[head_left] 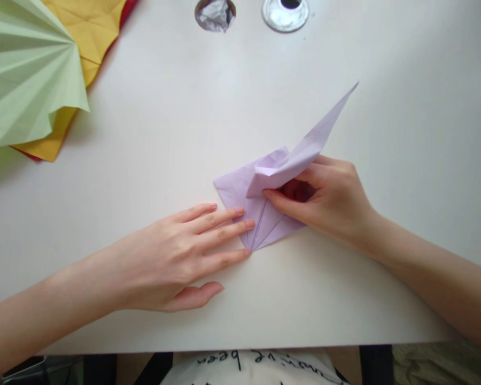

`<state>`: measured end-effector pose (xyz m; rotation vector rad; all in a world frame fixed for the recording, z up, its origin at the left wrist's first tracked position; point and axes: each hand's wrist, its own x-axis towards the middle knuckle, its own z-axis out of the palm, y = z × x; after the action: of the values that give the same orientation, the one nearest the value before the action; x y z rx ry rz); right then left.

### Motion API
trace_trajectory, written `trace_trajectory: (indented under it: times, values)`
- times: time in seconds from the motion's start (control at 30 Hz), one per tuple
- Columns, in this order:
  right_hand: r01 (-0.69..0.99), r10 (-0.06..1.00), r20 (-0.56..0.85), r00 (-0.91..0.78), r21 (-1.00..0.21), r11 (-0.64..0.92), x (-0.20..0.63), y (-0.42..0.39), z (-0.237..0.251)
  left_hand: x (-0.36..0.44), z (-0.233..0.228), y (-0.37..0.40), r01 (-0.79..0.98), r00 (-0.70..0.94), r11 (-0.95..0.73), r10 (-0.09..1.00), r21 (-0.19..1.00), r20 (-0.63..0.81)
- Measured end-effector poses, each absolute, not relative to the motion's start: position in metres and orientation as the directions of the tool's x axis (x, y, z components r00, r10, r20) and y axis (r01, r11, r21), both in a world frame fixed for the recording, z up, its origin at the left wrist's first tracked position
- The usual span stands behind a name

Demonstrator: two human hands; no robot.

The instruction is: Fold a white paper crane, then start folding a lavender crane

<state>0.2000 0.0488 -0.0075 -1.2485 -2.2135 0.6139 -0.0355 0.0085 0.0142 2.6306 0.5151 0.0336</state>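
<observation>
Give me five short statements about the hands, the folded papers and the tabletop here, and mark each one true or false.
1. The right hand pinches a raised flap of the lilac folded paper. True.
2. The left hand lies flat, its fingertips at the lilac paper's left edge. True.
3. The pale green pleated paper fan sits at the table's far right. False: it is at the far left, lying over a folded yellow paper sheet.
4. The lilac paper is lifted wholly clear of the white table. False: its lower part rests on the table; only a pointed flap rises.
5. The round hole in the table holds crumpled silvery material. True.
</observation>
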Motion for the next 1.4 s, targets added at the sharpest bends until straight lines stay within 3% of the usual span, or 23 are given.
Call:
trace_trajectory:
  times: [0.33, 0.57, 0.73, 1.4]
  values:
    - [0.621, 0.870, 0.215, -0.444, -0.626, 0.472, 0.200, 0.050, -0.007, -0.037, 0.018, 0.013, 0.343, 0.932, -0.776, 0.353, 0.529, -0.085]
    - [0.604, 0.878, 0.213, -0.429, -0.655, 0.454, 0.199, 0.049, -0.008, -0.026, 0.011, 0.005, 0.445, 0.874, -0.798, 0.486, 0.406, 0.000]
    - [0.613, 0.875, 0.232, -0.425, -0.637, 0.467, 0.198, 0.049, -0.008, -0.021, 0.003, 0.003, 0.421, 0.879, -0.850, 0.469, 0.316, 0.090]
    - [0.617, 0.870, 0.230, -0.435, -0.628, 0.474, 0.198, 0.049, -0.007, -0.021, 0.001, 0.005, 0.411, 0.875, -0.853, 0.468, 0.321, 0.122]
